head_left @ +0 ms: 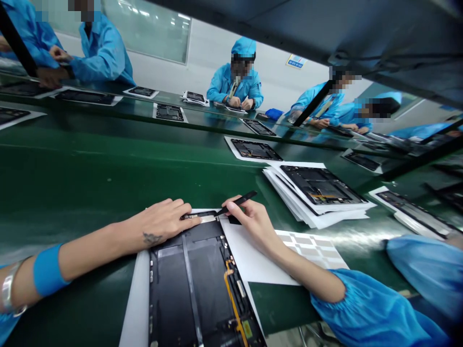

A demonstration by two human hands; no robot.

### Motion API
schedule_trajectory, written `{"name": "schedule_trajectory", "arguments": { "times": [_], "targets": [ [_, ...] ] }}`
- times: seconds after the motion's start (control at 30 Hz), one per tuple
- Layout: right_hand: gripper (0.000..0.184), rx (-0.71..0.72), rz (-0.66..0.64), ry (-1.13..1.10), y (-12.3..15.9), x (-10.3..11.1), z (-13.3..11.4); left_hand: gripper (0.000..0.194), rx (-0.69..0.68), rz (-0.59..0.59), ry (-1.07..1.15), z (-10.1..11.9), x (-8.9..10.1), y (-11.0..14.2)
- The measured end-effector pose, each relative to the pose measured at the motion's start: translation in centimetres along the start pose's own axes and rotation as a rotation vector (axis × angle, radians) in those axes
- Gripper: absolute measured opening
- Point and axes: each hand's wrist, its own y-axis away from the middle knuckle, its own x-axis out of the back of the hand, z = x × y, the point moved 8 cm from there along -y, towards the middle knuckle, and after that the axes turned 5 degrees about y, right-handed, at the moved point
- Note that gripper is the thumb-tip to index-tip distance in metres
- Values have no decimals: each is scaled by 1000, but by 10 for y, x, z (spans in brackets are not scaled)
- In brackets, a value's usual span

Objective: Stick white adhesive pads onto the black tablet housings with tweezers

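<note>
In front of me a black tablet housing [170,284] with an orange flex cable [230,289] lies on white paper. My left hand [168,217] rests at its top edge, fingers stretched out, with a fingertip on a small whitish strip [208,219]. It grips nothing. My right hand [249,217] is closed around a slim black tool [243,198], which looks like tweezers. The tool's tip touches or hovers over the housing's top right corner, close to the strip; I cannot tell which. Beneath my right forearm is a white sheet with grey rectangular pieces [314,248].
A stack of papers with a tablet housing [321,185] on top stands at the right. More housings, such as one [255,149] beyond it, lie along the green table [90,178]. Several people in blue work opposite. A blue sleeve [427,270] is close on my right. A shelf [325,24] hangs overhead.
</note>
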Motion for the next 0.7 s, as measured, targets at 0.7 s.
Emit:
{"name": "schedule_trajectory", "arguments": {
  "times": [0.7],
  "targets": [
    [15, 666, -782, 793, -11, -87, -75, 46, -24, 69, 180, -2, -4, 27]
  ]
}}
